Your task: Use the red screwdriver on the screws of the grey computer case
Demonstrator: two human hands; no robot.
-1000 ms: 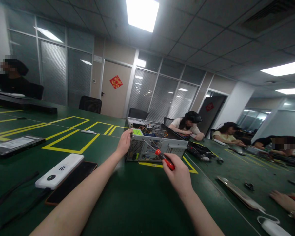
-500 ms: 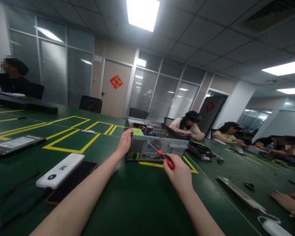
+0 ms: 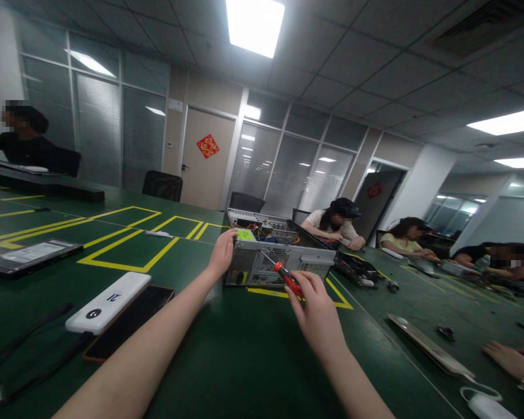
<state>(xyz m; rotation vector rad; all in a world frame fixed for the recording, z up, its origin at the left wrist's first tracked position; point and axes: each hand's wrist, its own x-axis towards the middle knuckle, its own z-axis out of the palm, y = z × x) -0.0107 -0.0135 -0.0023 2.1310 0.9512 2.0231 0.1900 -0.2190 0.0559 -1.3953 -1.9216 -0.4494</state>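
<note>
An open computer case [image 3: 297, 259] lies on its side on the green table, its perforated back panel facing me. Wires and a yellow-green label show inside it. My left hand [image 3: 222, 253] grips the case's left upper corner, with fingertips over the edge by the label. In my right hand [image 3: 317, 308] is a screwdriver [image 3: 288, 278] with a red and black handle, held closed between thumb and fingers. Its thin shaft points up and left to the back panel's upper edge. Whether the tip touches a screw is too small to tell.
Left of my forearm lie a white power bank [image 3: 109, 302] with a cable, a dark phone [image 3: 131, 323] and a hard drive [image 3: 32, 256]. A black bag [image 3: 356, 269] sits right of the case. A co-worker's hand [image 3: 509, 355] rests at far right; other people sit around the table.
My right hand has shifted slightly, and the screwdriver's handle has moved a little left and up. My left hand and the case stay put.
</note>
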